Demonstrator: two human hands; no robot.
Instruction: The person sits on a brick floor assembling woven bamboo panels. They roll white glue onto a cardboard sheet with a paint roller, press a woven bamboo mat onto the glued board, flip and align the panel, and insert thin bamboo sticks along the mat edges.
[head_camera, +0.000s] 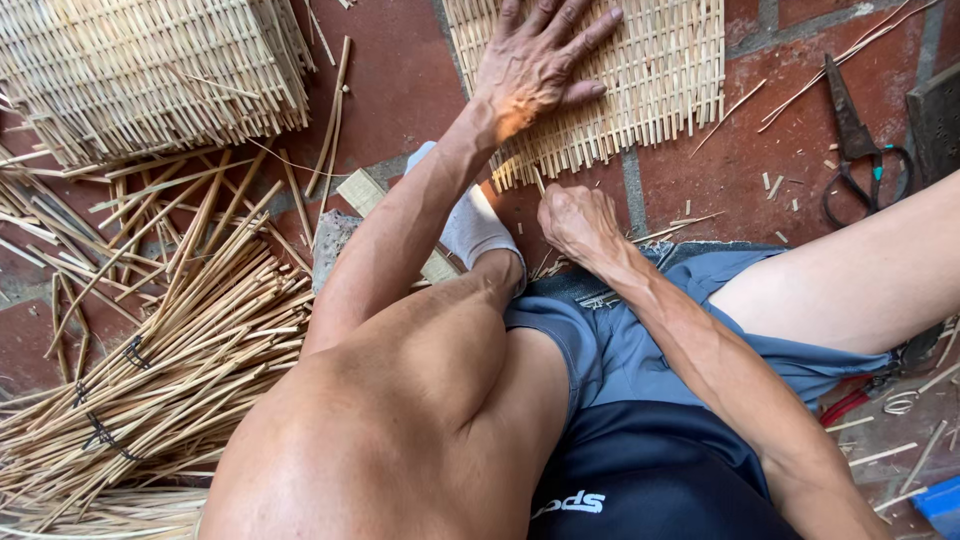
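While we sit on the red tile floor (400, 80), our woven bamboo mat (640, 70) serves as the landmark for everything listed. Left hand (535, 60): laid flat on the mat's near-left part, palm down, fingers spread wide, forearm reaching straight out over the raised knee. Right hand (578, 222): just below the mat's frayed lower edge, curled into a loose fist; it appears to pinch a thin bamboo splint (540, 185) at that edge, though the grip is partly hidden. White sock (475, 225): just below the mat's lower-left corner. Shears (860, 140): right of the mat, lying on the tiles, dark blades, looped handles. Second woven panel (150, 70): well left of the mat, at the top corner. Bundled bamboo strips (170, 370): far below-left of the mat, tied with dark bands, loose strips scattered around them. Blue shorts (640, 350): below the mat, with a dark garment carrying white lettering beneath.
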